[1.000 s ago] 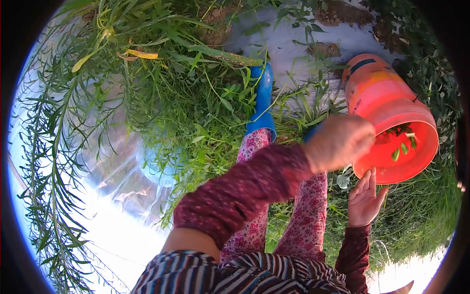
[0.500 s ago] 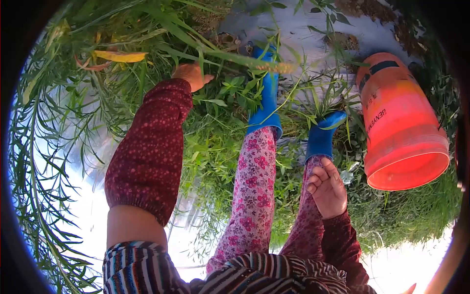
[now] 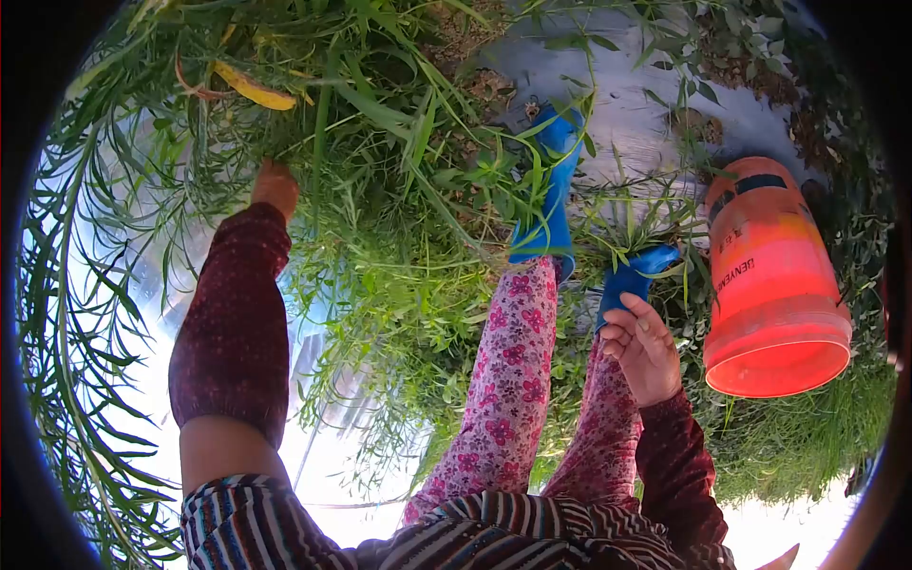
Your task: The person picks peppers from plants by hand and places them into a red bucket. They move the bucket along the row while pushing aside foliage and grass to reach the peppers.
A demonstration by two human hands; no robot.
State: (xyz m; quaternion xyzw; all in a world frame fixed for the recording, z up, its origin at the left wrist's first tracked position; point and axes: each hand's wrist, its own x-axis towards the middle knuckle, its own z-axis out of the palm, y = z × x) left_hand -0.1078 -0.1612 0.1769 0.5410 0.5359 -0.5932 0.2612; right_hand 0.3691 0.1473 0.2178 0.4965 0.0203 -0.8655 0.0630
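Note:
My left hand (image 3: 275,187), in a dark red speckled sleeve cover (image 3: 233,318), reaches into tall grass (image 3: 332,180) on the left. Its fingers are hidden among the blades, so whether it grips any is not visible. A yellow leaf (image 3: 253,87) lies above that hand. On the other side, my right hand (image 3: 649,356) is raised, palm showing and fingers loosely bent apart, with nothing in it. It is in front of my right leg, near a blue boot (image 3: 641,271). The orange-red bucket (image 3: 774,275) lies to the right of this hand, its mouth facing me.
My other blue boot (image 3: 551,185) stands among leafy weeds (image 3: 475,185). Pale plastic sheeting (image 3: 655,81) covers the ground beyond the boots, with soil showing in places. Long narrow-leaved stems (image 3: 71,313) rise along the left edge.
My left hand has moved left and slightly down, deeper into the grass. My right hand keeps its shape and shifts little. The bucket and boots appear a bit lower as the view shifts.

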